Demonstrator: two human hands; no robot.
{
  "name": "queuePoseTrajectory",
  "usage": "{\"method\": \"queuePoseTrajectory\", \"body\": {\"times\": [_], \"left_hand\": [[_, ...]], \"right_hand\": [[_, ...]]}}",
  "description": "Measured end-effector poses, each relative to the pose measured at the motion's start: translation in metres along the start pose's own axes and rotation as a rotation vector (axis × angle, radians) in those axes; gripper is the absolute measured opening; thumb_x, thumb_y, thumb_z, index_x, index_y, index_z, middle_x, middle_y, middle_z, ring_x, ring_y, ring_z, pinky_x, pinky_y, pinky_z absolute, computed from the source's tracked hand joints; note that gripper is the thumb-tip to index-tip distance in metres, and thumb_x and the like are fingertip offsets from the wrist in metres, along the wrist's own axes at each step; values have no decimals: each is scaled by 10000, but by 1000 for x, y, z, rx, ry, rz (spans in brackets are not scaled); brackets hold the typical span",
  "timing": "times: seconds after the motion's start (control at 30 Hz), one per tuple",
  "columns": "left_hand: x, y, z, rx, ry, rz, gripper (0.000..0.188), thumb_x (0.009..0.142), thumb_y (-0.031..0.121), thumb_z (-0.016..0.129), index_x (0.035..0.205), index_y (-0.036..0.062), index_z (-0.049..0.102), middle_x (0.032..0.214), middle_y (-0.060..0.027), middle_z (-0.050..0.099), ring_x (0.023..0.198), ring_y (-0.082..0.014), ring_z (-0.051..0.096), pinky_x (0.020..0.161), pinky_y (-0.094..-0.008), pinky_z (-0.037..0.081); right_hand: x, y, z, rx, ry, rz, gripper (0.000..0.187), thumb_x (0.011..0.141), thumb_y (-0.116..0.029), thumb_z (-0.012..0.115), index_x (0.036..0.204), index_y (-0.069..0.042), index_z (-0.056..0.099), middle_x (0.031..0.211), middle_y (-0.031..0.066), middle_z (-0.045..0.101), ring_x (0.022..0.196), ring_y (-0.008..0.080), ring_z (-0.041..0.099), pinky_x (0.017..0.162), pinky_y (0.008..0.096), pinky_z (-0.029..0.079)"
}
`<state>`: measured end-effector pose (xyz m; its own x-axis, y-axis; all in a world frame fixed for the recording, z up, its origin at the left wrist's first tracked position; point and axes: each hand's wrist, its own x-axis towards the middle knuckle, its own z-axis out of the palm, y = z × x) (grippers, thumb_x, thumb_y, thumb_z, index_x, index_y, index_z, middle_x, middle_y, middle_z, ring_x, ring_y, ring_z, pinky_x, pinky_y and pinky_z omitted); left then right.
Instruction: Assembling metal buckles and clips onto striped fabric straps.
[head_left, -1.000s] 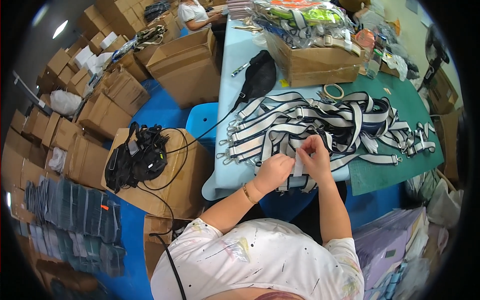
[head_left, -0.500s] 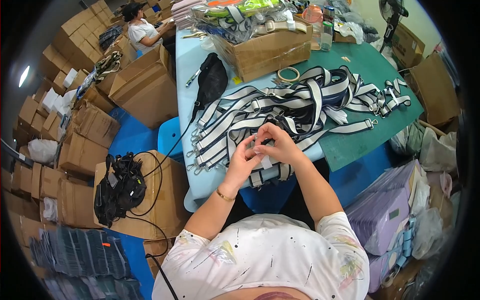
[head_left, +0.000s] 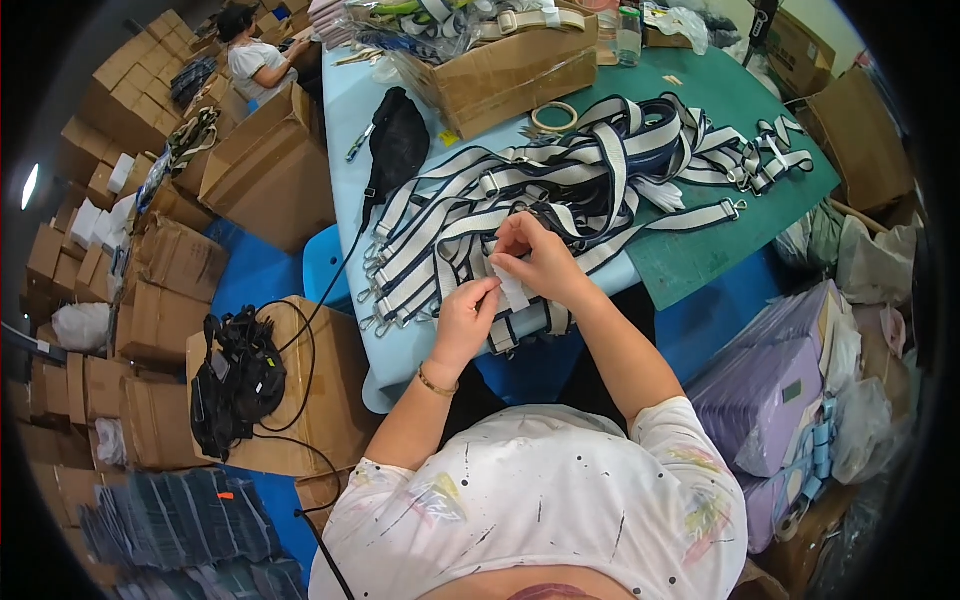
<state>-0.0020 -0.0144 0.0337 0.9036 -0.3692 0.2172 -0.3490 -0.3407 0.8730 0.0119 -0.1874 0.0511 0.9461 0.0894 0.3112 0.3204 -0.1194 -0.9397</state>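
My left hand (head_left: 466, 320) and my right hand (head_left: 543, 262) are close together over the table's near edge, fingers pinched. Between them is a small white slip (head_left: 513, 291), like a label or piece of paper. Both sets of fingertips close on it, though part of it is hidden behind them. Under and beyond my hands lies a heap of white straps with navy edges (head_left: 625, 160). Metal snap hooks (head_left: 375, 318) hang at the straps' left ends. One strap reaches right, ending in a metal hook (head_left: 738, 207).
A cardboard box of belts (head_left: 500, 85) stands at the back, near a tape roll (head_left: 554, 117) and a black pouch (head_left: 398, 145). Left of the table, a carton (head_left: 320, 400) bears black gear with cables. Purple wrapped goods (head_left: 760, 390) are stacked at right. Another person sits far left.
My hands have drawn slightly apart, the left one lower, and more of the white slip shows between them. The whole view has shifted a little.
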Motion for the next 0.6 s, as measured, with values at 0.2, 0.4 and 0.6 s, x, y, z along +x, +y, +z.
{"method": "queuePoseTrajectory", "body": {"times": [0.2, 0.4, 0.6], "left_hand": [[-4, 1, 1, 543, 60, 598, 207, 792, 35, 601, 992, -18, 597, 914, -155, 617, 828, -342, 582, 754, -399, 486], [-8, -17, 8, -520, 30, -55, 351, 900, 70, 566, 1227, -16, 471, 1074, -100, 629, 984, -140, 584, 832, -272, 473], [12, -4, 9, -614, -70, -219, 457, 820, -22, 627, 1238, -17, 442, 1050, -69, 608, 944, -101, 579, 817, -240, 479]], "right_hand": [[-6, 6, 7, -75, 124, -12, 278, 783, -57, 686, 977, -48, 487, 756, 55, 619, 699, 144, 611, 664, 269, 487], [4, 7, -1, -19, 37, -36, 290, 757, -44, 687, 966, -44, 487, 766, 59, 635, 731, 162, 625, 681, 286, 491], [10, -13, -5, -109, -213, -124, 260, 713, -23, 699, 884, -41, 503, 749, 41, 611, 789, 165, 609, 738, 301, 460]]}}
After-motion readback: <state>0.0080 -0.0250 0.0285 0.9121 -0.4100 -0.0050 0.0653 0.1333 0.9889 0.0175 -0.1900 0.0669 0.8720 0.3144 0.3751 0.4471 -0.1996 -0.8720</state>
